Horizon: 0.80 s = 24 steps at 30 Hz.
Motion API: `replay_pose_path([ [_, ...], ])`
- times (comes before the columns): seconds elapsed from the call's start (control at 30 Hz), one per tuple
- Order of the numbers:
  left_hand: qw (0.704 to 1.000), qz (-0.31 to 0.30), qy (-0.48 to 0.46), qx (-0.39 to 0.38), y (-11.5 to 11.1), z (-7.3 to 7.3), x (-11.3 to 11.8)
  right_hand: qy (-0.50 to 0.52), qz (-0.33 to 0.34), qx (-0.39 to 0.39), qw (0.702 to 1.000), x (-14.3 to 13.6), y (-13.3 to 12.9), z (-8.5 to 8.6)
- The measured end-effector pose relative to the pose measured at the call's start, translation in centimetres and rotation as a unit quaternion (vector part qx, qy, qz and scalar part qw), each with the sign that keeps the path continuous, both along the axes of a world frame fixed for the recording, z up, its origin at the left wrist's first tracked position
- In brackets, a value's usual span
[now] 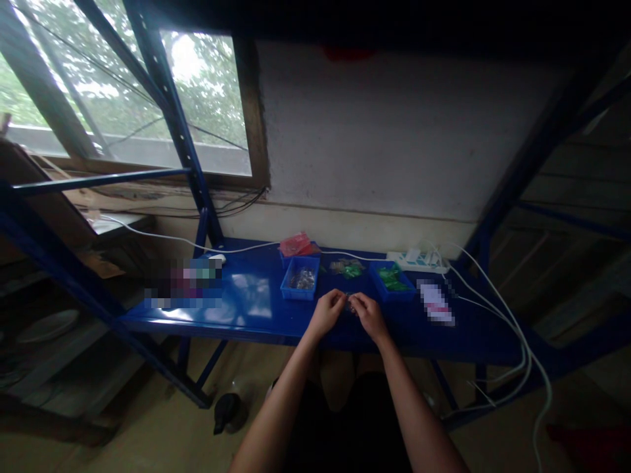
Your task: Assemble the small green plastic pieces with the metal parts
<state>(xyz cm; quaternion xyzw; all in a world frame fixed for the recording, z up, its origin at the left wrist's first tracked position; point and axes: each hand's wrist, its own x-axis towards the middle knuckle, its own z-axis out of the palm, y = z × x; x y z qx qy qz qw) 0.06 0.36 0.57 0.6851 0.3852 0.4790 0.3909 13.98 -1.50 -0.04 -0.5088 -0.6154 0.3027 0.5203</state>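
Note:
Both hands are close together above the front of a blue table (246,309). My left hand (327,313) has its fingers pinched together. Just right of it, my right hand (367,314) is also closed, with its fingertips at a small, shiny item (350,302) between the hands, too small to name. A blue tray (298,295) with small clear pieces is left of the hands. To their right is another blue tray (394,297) holding green packets (394,277). Behind the hands lie a green packet (352,270) and small loose pieces (339,265).
Red packets (296,244) rest on a tray at the back. A white power strip (419,260) with cables stands at the back right. Blurred items lie at the table's left and right. Blue rack posts flank the table; a dark object (227,412) is on the floor.

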Motion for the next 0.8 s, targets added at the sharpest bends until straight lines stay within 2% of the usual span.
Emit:
replay_pose_path([
  [0.53, 1.0, 0.007, -0.002, -0.003, 0.11, -0.04, 0.07, 0.026, -0.012, 0.008, 1.0, 0.03, 0.18, -0.15],
  [0.8, 0.999, -0.012, -0.022, -0.025, 0.24, -0.02, 0.08, 0.005, -0.024, 0.01, 1.0, 0.22, 0.41, -0.58],
])
